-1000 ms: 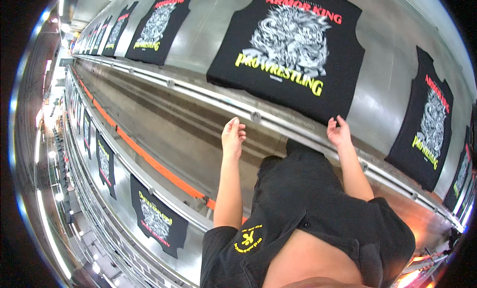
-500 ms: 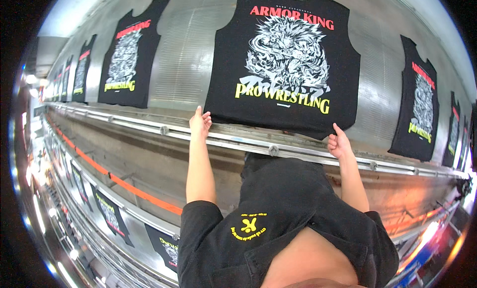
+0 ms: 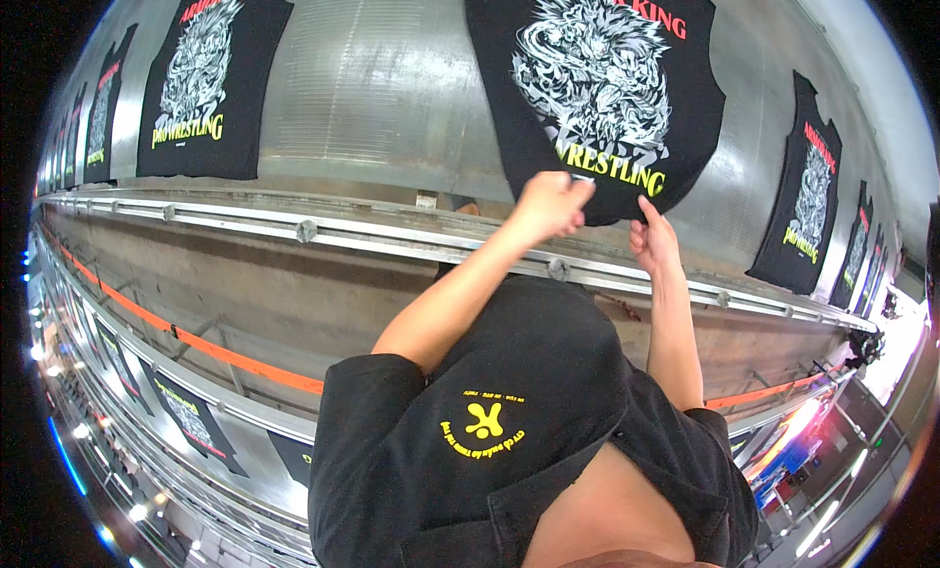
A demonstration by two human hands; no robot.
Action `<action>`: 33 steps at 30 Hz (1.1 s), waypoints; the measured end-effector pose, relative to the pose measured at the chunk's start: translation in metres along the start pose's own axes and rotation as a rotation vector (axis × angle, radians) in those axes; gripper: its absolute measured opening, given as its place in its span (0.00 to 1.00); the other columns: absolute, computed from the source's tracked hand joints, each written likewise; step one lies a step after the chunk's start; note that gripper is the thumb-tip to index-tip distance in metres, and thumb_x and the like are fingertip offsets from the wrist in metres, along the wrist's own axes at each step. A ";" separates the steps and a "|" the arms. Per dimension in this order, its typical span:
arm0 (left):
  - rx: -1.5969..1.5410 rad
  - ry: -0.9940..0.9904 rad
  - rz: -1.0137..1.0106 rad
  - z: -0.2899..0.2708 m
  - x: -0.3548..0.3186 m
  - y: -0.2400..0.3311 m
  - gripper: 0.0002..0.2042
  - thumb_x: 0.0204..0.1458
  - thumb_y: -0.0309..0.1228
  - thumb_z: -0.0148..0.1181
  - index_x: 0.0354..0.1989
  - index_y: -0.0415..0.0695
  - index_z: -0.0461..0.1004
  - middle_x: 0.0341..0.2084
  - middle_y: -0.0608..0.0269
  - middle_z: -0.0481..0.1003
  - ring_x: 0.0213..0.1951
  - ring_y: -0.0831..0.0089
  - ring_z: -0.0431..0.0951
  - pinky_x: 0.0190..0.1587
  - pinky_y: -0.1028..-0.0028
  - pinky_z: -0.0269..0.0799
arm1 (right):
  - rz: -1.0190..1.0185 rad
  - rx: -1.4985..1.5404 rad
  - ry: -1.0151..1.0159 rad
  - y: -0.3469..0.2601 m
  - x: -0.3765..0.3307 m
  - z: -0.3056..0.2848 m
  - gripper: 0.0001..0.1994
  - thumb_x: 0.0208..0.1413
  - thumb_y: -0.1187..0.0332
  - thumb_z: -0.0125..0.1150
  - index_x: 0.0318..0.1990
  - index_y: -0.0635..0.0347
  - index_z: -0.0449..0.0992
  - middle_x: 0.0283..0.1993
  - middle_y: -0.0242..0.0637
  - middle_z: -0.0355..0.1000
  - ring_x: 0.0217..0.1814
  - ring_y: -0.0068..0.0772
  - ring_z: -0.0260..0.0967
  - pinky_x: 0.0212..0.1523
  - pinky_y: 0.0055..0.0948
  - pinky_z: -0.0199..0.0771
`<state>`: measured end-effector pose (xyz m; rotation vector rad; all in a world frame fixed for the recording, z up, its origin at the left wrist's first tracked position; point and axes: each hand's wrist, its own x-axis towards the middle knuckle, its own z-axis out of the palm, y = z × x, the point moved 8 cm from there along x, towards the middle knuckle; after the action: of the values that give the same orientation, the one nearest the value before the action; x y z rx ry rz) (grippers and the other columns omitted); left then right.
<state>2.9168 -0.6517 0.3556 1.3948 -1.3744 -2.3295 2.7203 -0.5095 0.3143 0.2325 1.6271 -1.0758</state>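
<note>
A black printed shirt [image 3: 597, 88] with a silver creature picture and yellow lettering lies flat on a wide metal conveyor surface [image 3: 382, 88]. My left hand [image 3: 550, 204] is closed on the shirt's bottom hem, lifting it slightly. My right hand [image 3: 654, 239] pinches the same hem a little to the right. Both arms reach up over the metal rail [image 3: 323, 233]. I wear a black shirt with a small yellow mark on its front [image 3: 485, 423].
More black printed shirts lie along the conveyor: one to the left [image 3: 206, 78] and one to the right [image 3: 808, 191], with others beyond. An orange strip [image 3: 215, 348] runs below the rail. Lower conveyor levels carry further shirts [image 3: 186, 411].
My view has shifted left along the conveyor. Both hands rose from the rail to the shirt's bottom hem and closed on it, and the left hand moved right toward the right hand.
</note>
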 end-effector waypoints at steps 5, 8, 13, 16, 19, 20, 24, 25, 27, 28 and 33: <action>0.001 0.170 0.070 -0.034 -0.010 -0.001 0.15 0.54 0.38 0.59 0.30 0.35 0.73 0.23 0.59 0.77 0.21 0.74 0.76 0.22 0.75 0.73 | -0.105 0.025 -0.185 -0.032 -0.018 -0.007 0.09 0.57 0.65 0.62 0.40 0.58 0.71 0.30 0.37 0.73 0.27 0.28 0.70 0.26 0.29 0.70; -0.367 0.331 0.058 -0.096 -0.017 -0.057 0.12 0.50 0.26 0.56 0.44 0.38 0.72 0.38 0.59 0.76 0.40 0.68 0.76 0.44 0.64 0.76 | -0.123 0.083 -0.231 -0.009 0.005 -0.057 0.10 0.55 0.77 0.56 0.45 0.68 0.72 0.47 0.44 0.74 0.50 0.40 0.72 0.54 0.50 0.73; -0.907 0.550 0.000 -0.120 -0.009 -0.127 0.18 0.57 0.30 0.40 0.53 0.37 0.69 0.50 0.49 0.73 0.50 0.54 0.76 0.54 0.52 0.72 | 0.052 0.533 -0.101 0.054 0.061 -0.085 0.19 0.45 0.79 0.48 0.49 0.68 0.67 0.52 0.47 0.69 0.53 0.49 0.69 0.58 0.50 0.69; -0.814 0.439 -0.001 -0.075 -0.002 -0.099 0.35 0.60 0.59 0.43 0.59 0.37 0.66 0.55 0.51 0.72 0.53 0.58 0.74 0.57 0.57 0.69 | 0.043 0.599 -0.314 0.029 0.026 -0.029 0.19 0.56 0.60 0.56 0.50 0.62 0.72 0.49 0.43 0.74 0.50 0.45 0.71 0.56 0.46 0.70; -0.257 0.313 -0.256 -0.064 0.007 -0.112 0.38 0.52 0.53 0.63 0.54 0.24 0.67 0.50 0.47 0.74 0.49 0.63 0.76 0.52 0.65 0.70 | 0.114 0.097 -0.285 0.034 0.019 -0.019 0.24 0.53 0.55 0.66 0.52 0.61 0.73 0.49 0.38 0.75 0.50 0.40 0.72 0.54 0.42 0.70; -0.061 0.295 -0.315 -0.044 -0.006 -0.073 0.35 0.50 0.49 0.67 0.53 0.26 0.68 0.49 0.48 0.75 0.48 0.63 0.77 0.50 0.66 0.71 | 0.155 -0.088 -0.276 0.037 0.020 -0.023 0.24 0.52 0.56 0.68 0.53 0.58 0.73 0.49 0.35 0.75 0.49 0.37 0.72 0.49 0.39 0.72; -0.267 0.134 -0.275 -0.046 0.015 -0.073 0.21 0.52 0.36 0.65 0.51 0.35 0.72 0.42 0.54 0.79 0.42 0.65 0.79 0.43 0.70 0.73 | 0.231 -0.096 -0.389 0.037 0.041 -0.026 0.18 0.54 0.64 0.66 0.51 0.58 0.75 0.51 0.35 0.76 0.50 0.31 0.74 0.49 0.32 0.73; -0.487 0.161 -0.195 -0.040 0.008 -0.050 0.19 0.52 0.34 0.64 0.50 0.36 0.73 0.40 0.55 0.79 0.40 0.66 0.80 0.40 0.71 0.74 | 0.196 0.039 -0.475 0.030 0.045 -0.024 0.19 0.54 0.64 0.66 0.52 0.57 0.74 0.51 0.34 0.75 0.50 0.30 0.74 0.49 0.32 0.72; -0.787 0.099 -0.187 -0.049 -0.004 -0.053 0.13 0.54 0.30 0.60 0.45 0.38 0.74 0.34 0.58 0.80 0.29 0.72 0.79 0.22 0.78 0.70 | 0.181 0.202 -0.557 0.030 0.044 -0.025 0.19 0.54 0.63 0.66 0.54 0.54 0.73 0.52 0.31 0.75 0.50 0.30 0.73 0.49 0.32 0.71; -0.784 0.097 -0.240 -0.054 -0.001 -0.076 0.12 0.54 0.31 0.60 0.44 0.39 0.74 0.33 0.59 0.79 0.27 0.74 0.77 0.19 0.79 0.67 | 0.194 0.232 -0.553 0.032 0.044 -0.025 0.20 0.55 0.63 0.66 0.54 0.53 0.73 0.53 0.31 0.74 0.50 0.30 0.73 0.49 0.32 0.71; -0.653 0.171 -0.490 -0.034 0.006 -0.104 0.12 0.53 0.37 0.65 0.36 0.43 0.72 0.24 0.64 0.75 0.12 0.78 0.65 0.09 0.81 0.51 | 0.352 0.144 -0.465 0.075 0.061 -0.027 0.24 0.52 0.49 0.67 0.54 0.45 0.72 0.57 0.28 0.70 0.63 0.30 0.60 0.60 0.50 0.56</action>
<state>2.9737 -0.6148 0.2693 1.7519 -0.1733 -2.4913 2.7278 -0.4694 0.2219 0.3232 1.0486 -0.8932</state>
